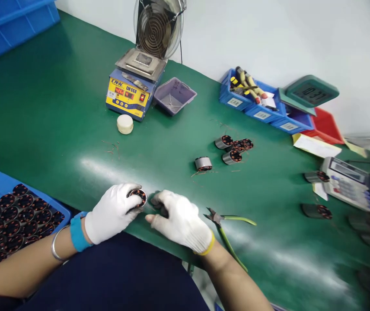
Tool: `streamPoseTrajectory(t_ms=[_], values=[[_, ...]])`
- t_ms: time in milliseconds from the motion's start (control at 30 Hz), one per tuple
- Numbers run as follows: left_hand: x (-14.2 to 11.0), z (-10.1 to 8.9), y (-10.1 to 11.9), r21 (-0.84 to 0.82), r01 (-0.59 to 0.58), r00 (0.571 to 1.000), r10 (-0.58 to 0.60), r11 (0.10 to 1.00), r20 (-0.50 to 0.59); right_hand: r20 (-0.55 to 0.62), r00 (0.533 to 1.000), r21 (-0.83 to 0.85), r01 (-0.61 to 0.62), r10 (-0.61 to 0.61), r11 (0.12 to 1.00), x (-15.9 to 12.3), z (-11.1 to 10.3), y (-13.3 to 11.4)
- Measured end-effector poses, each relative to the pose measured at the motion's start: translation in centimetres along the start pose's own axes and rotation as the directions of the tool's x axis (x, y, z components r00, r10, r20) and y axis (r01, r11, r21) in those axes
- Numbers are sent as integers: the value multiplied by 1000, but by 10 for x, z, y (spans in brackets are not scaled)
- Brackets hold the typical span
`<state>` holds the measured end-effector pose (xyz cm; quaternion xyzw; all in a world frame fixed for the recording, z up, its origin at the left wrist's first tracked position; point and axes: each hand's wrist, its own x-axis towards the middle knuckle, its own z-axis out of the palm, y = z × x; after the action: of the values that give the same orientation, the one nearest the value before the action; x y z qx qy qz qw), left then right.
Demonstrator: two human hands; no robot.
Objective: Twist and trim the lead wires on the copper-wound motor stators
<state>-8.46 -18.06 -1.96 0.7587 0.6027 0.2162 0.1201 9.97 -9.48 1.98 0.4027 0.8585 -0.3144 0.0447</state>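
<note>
My left hand (112,211), in a white glove with a blue band at the wrist, is closed around a small round motor stator (142,197) with copper windings. The stator's wound end faces my right hand. Just to the right, my right hand (178,218), gloved in white with a bare thumb tip, is bent over the table edge with thumb and fingers apart. No object shows in it, though the space under its fingers is dark. Diagonal cutters (217,218) with green handles lie spread beside my right hand. A stator with a silver side (203,163) lies beyond it.
More stators (232,157) lie in a group on the green table (74,125). A blue crate (60,209) of stators sits at left. Behind are a solder pot (129,97), a purple tray (175,95), blue tool bins (235,101), a clock (313,90) and a calculator (345,183).
</note>
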Motion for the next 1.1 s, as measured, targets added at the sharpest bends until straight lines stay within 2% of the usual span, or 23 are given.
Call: streamPoseTrajectory(t_ms=[100,233,300,400,467,533,633,733,800,867,1000,1100], values=[[1,0,-1,12,-7,1000,7,1000,-7,-1,995,32,99,-99,995,5,13,-4],[2,-1,-1,-3,-19,1000,19,1000,6,-15,1000,-43,-11,10,999,7,19,-1],[3,-1,-1,-22,-4,1000,4,1000,-2,-44,999,-124,-25,19,992,6,19,0],[4,-3,0,-77,56,998,-57,995,-12,-133,989,-231,31,-64,972,4,22,0],[6,-5,-1,-82,76,997,-77,994,-6,-171,979,-223,68,-108,972,4,23,-1],[10,-9,-2,-48,55,998,-54,997,34,-152,984,-115,70,-87,991,4,21,-1],[17,-15,-5,3,-21,990,21,1000,141,9,998,199,-68,68,978,4,16,0],[25,-19,-8,8,-74,975,71,997,212,184,971,497,-225,152,838,3,16,4],[31,-21,-11,-21,-110,964,112,994,242,228,961,575,-260,153,776,3,16,5],[36,-21,-13,-56,-155,949,164,986,270,222,964,538,-247,147,806,4,12,4],[40,-21,-15,-122,-203,926,231,972,297,134,980,222,-177,149,959,8,-7,-5],[38,-19,-15,-157,-188,931,227,969,286,144,972,127,-203,185,971,6,-17,-7]])
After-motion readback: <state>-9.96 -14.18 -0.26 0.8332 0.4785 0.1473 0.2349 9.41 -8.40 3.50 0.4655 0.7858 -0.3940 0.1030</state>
